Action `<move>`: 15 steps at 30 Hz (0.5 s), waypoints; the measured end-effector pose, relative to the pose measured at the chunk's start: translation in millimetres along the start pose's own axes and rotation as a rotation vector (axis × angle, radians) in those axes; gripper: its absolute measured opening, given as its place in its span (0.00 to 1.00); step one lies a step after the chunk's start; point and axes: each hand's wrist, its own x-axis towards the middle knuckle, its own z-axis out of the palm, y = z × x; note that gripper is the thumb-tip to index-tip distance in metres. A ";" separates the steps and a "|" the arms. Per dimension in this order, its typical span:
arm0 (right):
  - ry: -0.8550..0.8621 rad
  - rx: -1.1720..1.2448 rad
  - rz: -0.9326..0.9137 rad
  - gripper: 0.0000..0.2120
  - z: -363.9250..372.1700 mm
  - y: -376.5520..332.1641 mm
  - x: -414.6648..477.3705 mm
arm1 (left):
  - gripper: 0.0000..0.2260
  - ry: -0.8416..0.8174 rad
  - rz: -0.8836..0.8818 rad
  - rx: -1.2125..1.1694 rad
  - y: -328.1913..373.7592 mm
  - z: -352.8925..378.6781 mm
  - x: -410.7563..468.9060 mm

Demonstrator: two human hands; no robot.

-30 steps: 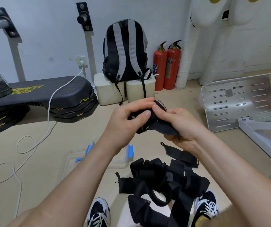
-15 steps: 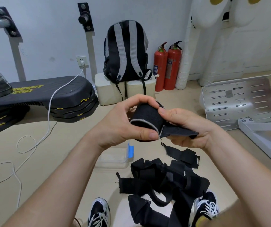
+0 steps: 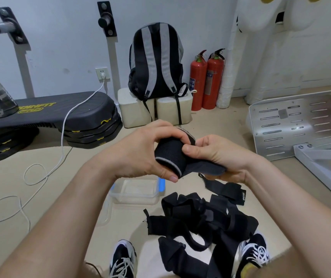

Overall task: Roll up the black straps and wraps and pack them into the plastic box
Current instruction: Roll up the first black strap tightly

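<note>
A black wrap with a grey edge [image 3: 170, 155] is partly rolled into a thick coil, held in the air above the floor. My left hand [image 3: 140, 151] clasps the coil from the left, thumb under its grey rim. My right hand [image 3: 218, 157] pinches the wrap's loose tail, thumb pressed on the coil. Below, a heap of black straps and wraps [image 3: 202, 219] lies unrolled on the floor. The clear plastic box [image 3: 134, 194] with a blue clip sits on the floor under my left wrist, partly hidden by my forearm.
My two sneakers [image 3: 123, 259] frame the heap. A black step platform [image 3: 46, 115] with a white cable [image 3: 64, 125] lies left, a backpack [image 3: 156, 61] on foam blocks and two red fire extinguishers [image 3: 206, 79] stand at the wall, and a metal plate [image 3: 292, 125] lies right.
The coil has grown thicker as the wrap was wound further. Both hands have dropped slightly, and my right thumb now presses on the coil.
</note>
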 end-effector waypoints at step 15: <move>0.206 -0.133 -0.257 0.13 12.7 2.9 2.3 | 0.19 0.224 -0.219 -0.649 -14.6 19.6 1.5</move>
